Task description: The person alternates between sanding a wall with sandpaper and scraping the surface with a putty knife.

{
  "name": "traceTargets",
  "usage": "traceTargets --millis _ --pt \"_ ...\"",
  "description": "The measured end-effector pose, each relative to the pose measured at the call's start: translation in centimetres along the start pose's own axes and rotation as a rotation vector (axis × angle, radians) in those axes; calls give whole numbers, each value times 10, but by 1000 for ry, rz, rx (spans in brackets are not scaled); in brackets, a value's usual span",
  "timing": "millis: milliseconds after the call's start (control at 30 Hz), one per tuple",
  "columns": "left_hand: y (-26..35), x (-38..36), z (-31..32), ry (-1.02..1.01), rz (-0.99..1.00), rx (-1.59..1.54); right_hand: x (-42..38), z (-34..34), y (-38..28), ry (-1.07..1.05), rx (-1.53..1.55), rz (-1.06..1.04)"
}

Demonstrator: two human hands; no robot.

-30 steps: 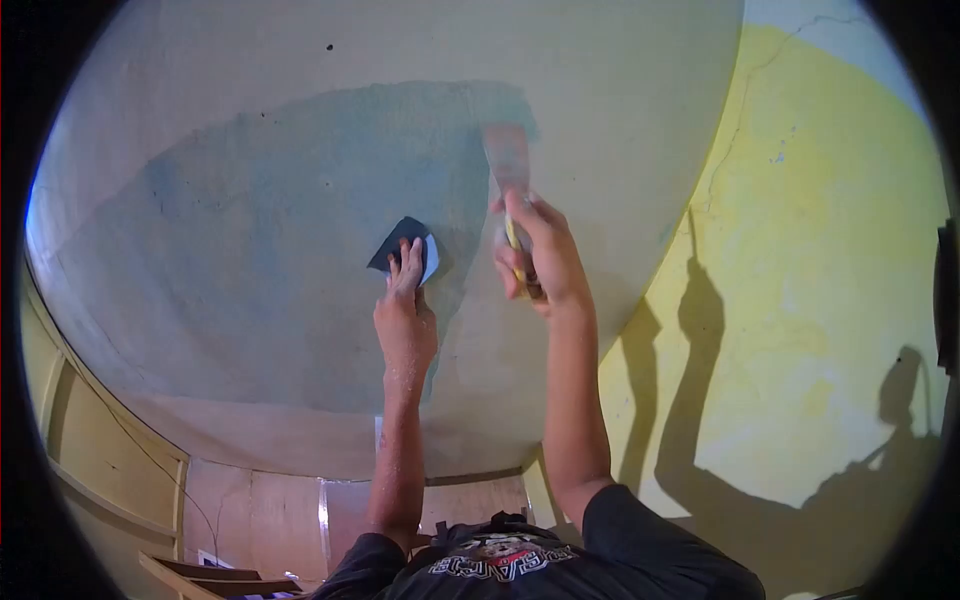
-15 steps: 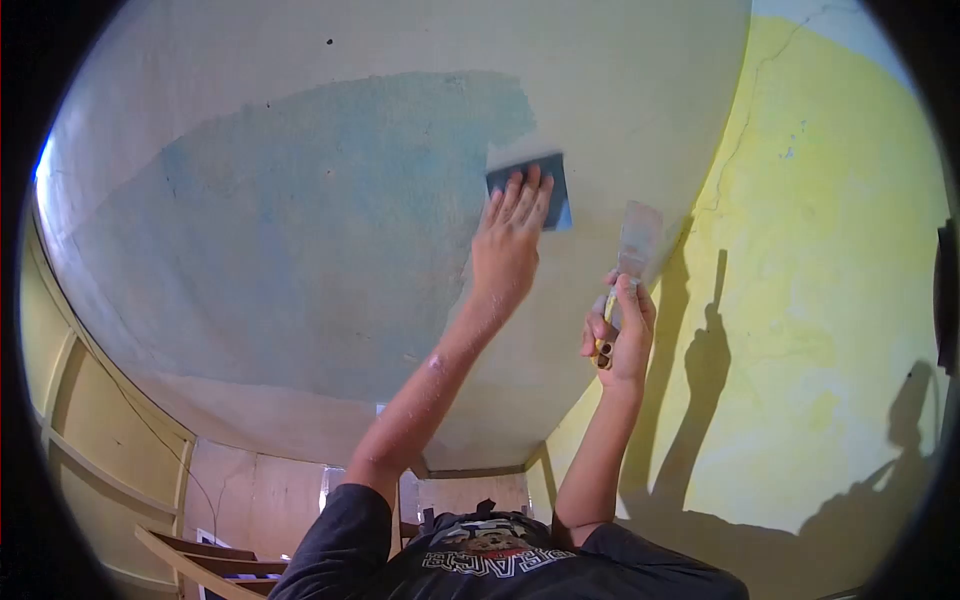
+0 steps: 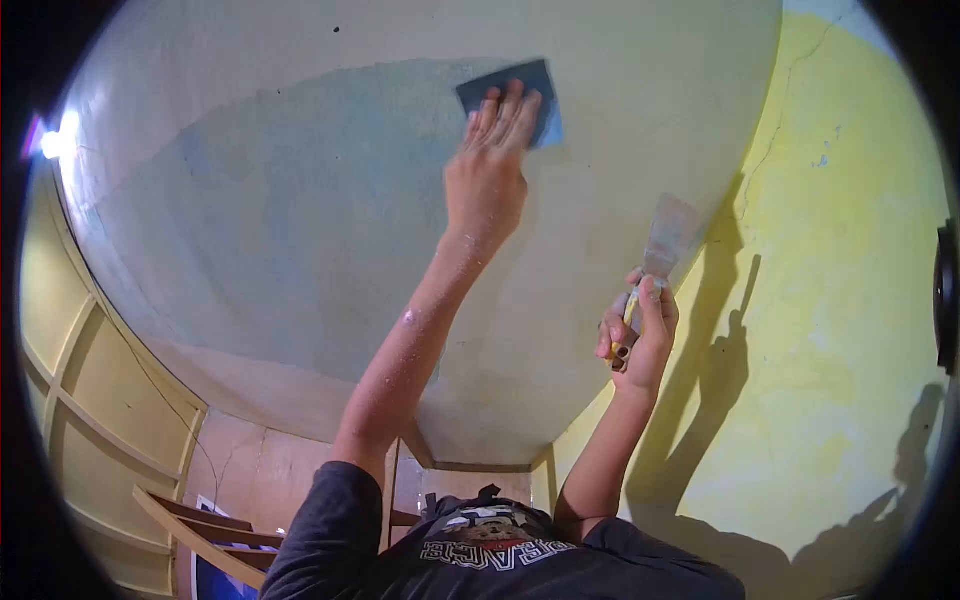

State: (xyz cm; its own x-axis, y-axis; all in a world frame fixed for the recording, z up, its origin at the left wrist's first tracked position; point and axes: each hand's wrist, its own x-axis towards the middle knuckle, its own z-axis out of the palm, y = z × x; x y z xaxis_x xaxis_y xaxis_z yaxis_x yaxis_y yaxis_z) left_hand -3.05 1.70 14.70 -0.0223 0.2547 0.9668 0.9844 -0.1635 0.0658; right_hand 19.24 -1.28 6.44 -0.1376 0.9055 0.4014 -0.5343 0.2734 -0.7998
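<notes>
My left hand lies over a dark, flat square sheet, its fingers pressing it against the wall. The sheet sits at the upper right end of a blue-green patch on that grey-beige surface. To the right, my right hand is wrapped round the yellow handle of a putty knife, whose blade points upward and looks smeared. The blade is near the corner where the yellow wall begins.
A yellow wall with a crack and shadows fills the right side. Panelled wood stands at the left, with a bright light above it. Wooden shelving is at the lower left.
My left hand and the dark sheet have moved up and slightly left over the wall, onto the patch's upper edge. My right hand with the putty knife appears slightly further right.
</notes>
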Motion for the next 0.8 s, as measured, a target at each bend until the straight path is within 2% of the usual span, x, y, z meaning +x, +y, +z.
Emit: traceTargets --millis 100,167,267,367,433,500,633,800 --pt "-1 -38 31 -116 194 -65 0 1 -2 -39 6 19" --pt "8 -70 35 -254 202 -129 2 -3 -1 -54 -2 16" --pt "12 -87 29 -327 156 -118 1 -6 1 -22 18 20" --pt "0 -44 0 -133 129 -18 1 -9 3 6 15 34" --pt "-16 -11 -13 75 60 72 0 -11 3 17 3 59" --pt "-35 10 -18 168 -2 92 2 -16 10 25 5 78" --pt "-33 -14 -8 35 49 125 1 -19 12 36 -6 81" --pt "9 -68 -11 -191 -21 -87 0 -21 7 17 -5 120"
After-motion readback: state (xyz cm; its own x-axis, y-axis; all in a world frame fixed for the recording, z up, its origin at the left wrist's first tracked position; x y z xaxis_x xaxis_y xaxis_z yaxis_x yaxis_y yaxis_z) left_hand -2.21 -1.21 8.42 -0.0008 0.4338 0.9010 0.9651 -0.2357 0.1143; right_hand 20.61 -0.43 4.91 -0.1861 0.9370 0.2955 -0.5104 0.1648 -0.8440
